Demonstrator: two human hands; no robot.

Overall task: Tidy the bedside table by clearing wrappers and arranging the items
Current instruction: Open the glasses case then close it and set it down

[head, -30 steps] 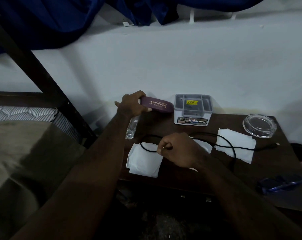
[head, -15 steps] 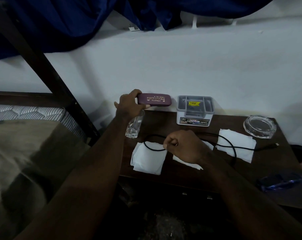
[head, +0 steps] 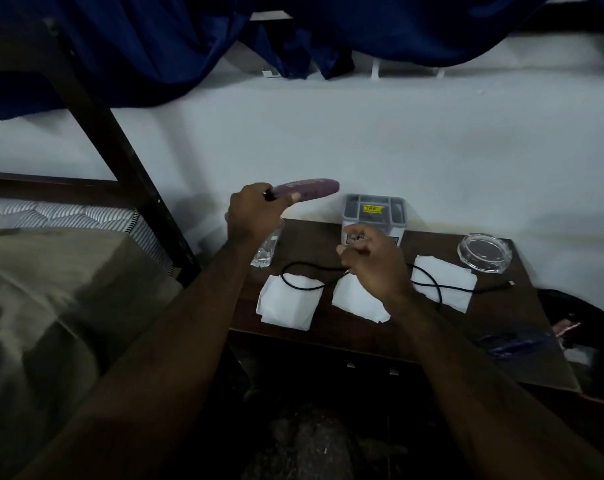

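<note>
My left hand (head: 255, 213) grips one end of a purple glasses case (head: 311, 189) and holds it in the air above the back left of the dark bedside table (head: 362, 337). My right hand (head: 376, 261) hovers over the table's middle with curled fingers; two strands of a black cable (head: 293, 287) meet at its underside, and it seems to pinch them. The cable runs on over white tissues (head: 286, 303) (head: 356, 301) (head: 442, 282) to its plug (head: 510, 283).
A glass tumbler (head: 267, 251) stands under my left wrist. A grey organiser box (head: 375, 213) sits at the back, a glass ashtray (head: 484, 252) at the back right, a blue shiny item (head: 511, 344) near the front right. Bed (head: 51, 271) and post (head: 120, 150) lie left.
My left hand has lifted the purple case higher and tilted it. My right hand has risen and shifted right toward the organiser box, its fingers loosening a little.
</note>
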